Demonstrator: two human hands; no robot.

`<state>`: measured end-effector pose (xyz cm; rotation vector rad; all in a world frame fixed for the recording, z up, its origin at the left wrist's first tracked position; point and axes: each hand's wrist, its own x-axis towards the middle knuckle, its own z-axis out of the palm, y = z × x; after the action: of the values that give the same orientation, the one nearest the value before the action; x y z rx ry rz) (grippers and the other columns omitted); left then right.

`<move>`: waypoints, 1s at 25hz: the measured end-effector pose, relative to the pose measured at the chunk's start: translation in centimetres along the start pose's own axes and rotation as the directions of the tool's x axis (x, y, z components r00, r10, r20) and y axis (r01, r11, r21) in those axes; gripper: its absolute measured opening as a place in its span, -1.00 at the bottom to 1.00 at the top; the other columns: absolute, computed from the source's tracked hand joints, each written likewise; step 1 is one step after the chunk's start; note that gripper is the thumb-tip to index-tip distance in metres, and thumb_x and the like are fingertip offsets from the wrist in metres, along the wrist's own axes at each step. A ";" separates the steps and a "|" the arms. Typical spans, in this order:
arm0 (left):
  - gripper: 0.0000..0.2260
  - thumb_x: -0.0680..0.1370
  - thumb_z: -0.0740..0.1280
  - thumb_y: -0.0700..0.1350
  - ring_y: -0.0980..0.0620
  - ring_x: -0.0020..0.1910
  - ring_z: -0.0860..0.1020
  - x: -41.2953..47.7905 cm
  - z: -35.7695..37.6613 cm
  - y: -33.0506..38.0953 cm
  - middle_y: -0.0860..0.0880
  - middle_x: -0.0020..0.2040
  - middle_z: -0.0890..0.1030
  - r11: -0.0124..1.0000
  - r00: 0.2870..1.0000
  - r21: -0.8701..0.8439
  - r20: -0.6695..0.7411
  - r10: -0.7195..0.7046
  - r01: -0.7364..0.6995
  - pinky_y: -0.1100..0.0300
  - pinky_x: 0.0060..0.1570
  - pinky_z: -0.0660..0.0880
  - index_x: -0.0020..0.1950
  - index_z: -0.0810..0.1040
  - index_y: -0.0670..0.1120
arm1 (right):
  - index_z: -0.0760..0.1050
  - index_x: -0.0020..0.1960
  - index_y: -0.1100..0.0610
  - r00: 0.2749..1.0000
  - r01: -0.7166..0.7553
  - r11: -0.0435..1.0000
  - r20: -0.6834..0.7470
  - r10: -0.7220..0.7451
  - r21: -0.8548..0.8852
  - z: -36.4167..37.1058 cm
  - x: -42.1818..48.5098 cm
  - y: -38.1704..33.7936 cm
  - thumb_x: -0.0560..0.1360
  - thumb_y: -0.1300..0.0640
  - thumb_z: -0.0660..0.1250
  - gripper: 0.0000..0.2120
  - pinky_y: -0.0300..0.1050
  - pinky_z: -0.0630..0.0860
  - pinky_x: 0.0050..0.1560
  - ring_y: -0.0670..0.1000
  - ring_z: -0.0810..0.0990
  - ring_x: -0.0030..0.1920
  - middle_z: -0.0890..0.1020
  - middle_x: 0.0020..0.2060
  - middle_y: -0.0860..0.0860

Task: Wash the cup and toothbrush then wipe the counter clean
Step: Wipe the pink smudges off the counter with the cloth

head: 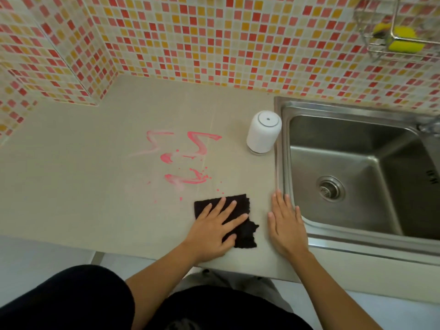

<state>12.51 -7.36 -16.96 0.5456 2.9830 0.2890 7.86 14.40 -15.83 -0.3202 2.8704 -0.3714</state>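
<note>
Step in hand: wiping. Left hand (215,225) lies flat, fingers spread, pressing the cloth (248,234) near the bench (71,186) front edge. Right hand (287,222) rests flat and empty beside the sink (333,144). Next move: push the cloth onto the smears (188,163) mid-bench. Cup (263,132) stands inverted at the sink rim. Toothbrush not visible.

Visible are 1 left hand (214,225), 1 right hand (285,225), 1 cloth (246,234), 1 cup (263,132) and 1 sink (333,160).
</note>
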 end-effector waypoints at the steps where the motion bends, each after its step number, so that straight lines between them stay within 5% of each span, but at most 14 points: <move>1: -0.46 0.49 0.07 0.16 -0.16 0.49 0.10 -0.8 -0.3 -1.1 -0.06 0.52 0.15 0.998 0.998 -0.012 0.006 -0.070 0.070 -0.15 0.39 0.07 0.48 0.10 0.20 | -0.27 0.48 0.01 1.000 -0.005 1.000 0.000 0.005 -0.015 0.0 0.1 -0.1 0.46 -0.17 -0.39 -0.38 -0.05 -0.27 0.44 -0.09 -0.30 0.46 -0.23 0.46 -0.10; 5: -0.36 0.43 -0.12 0.25 -0.29 0.50 -0.05 3.9 -1.2 -1.7 -0.13 0.55 -0.04 0.925 0.923 0.017 0.062 -0.380 0.380 -0.29 0.38 -0.04 0.51 0.01 0.14 | -0.23 0.50 0.07 1.000 -0.016 0.998 -0.011 0.016 -0.053 0.2 0.2 -0.4 0.46 -0.16 -0.37 -0.35 -0.03 -0.25 0.43 -0.08 -0.29 0.45 -0.22 0.47 -0.07; 8: -0.32 0.41 -0.29 0.27 -0.21 0.51 -0.16 8.1 -2.1 0.3 -0.02 0.56 -0.11 0.956 0.949 -0.001 0.115 -0.292 0.294 -0.28 0.42 -0.10 0.52 -0.04 0.13 | -0.27 0.47 0.06 1.000 -0.013 0.999 -0.016 0.013 -0.035 0.2 0.2 -0.3 0.46 -0.14 -0.37 -0.39 -0.03 -0.25 0.44 -0.07 -0.29 0.46 -0.23 0.47 -0.05; 12: -0.47 0.52 -0.16 0.20 -0.10 0.53 -0.13 2.4 -1.4 -2.5 0.11 0.55 -0.02 0.994 0.990 0.007 0.089 -0.111 0.111 -0.17 0.44 -0.07 0.50 -0.01 0.19 | -0.28 0.47 0.04 1.000 -0.011 0.998 -0.021 0.010 -0.055 0.4 0.2 0.0 0.47 -0.12 -0.37 -0.40 -0.04 -0.25 0.44 -0.06 -0.30 0.46 -0.22 0.47 -0.05; 15: -0.48 0.51 -0.13 0.20 -0.13 0.52 -0.01 1.4 -2.1 -6.7 0.07 0.54 0.07 0.955 0.954 0.011 0.020 -0.298 0.298 -0.22 0.42 0.07 0.49 0.05 0.21 | -0.24 0.49 0.06 1.000 -0.013 0.999 -0.029 0.012 -0.053 0.6 0.2 -0.2 0.47 -0.12 -0.36 -0.38 -0.05 -0.24 0.44 -0.07 -0.28 0.47 -0.20 0.48 -0.07; 18: -0.54 0.56 -0.09 0.22 -0.13 0.52 -0.12 6.3 -2.6 -5.8 0.10 0.55 -0.04 0.888 0.889 -0.053 0.060 -0.454 0.457 -0.22 0.42 -0.09 0.48 -0.01 0.28 | -0.24 0.49 0.06 0.999 -0.010 0.999 -0.037 0.008 -0.047 0.5 0.3 -0.3 0.46 -0.12 -0.37 -0.37 -0.07 -0.26 0.43 -0.08 -0.28 0.46 -0.21 0.47 -0.06; 21: -0.56 0.55 -0.10 0.24 -0.14 0.52 -0.05 6.2 -1.8 -1.9 0.11 0.54 0.06 0.955 0.957 -0.062 0.032 -0.289 0.290 -0.22 0.41 -0.04 0.44 0.09 0.32 | -0.16 0.51 0.09 0.999 0.001 1.000 -0.051 -0.003 -0.027 0.6 0.3 -0.2 0.47 -0.11 -0.33 -0.35 -0.08 -0.22 0.44 -0.07 -0.24 0.47 -0.14 0.50 -0.04; 25: -0.63 0.60 -0.05 0.16 -0.06 0.43 0.29 -1.4 -1.5 -5.1 0.11 0.40 0.39 1.000 1.000 -0.008 -0.014 0.011 -0.011 -0.02 0.37 0.23 0.37 0.34 0.25 | 0.18 0.45 0.20 0.993 0.018 0.998 -0.120 -0.011 0.052 0.1 1.2 -0.1 0.49 -0.05 -0.17 -0.38 -0.05 -0.04 0.45 0.07 0.07 0.50 0.19 0.48 0.10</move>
<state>11.86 -12.83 -16.43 0.5615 2.9915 0.3067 6.75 13.98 -16.19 -0.3199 2.9701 -0.4840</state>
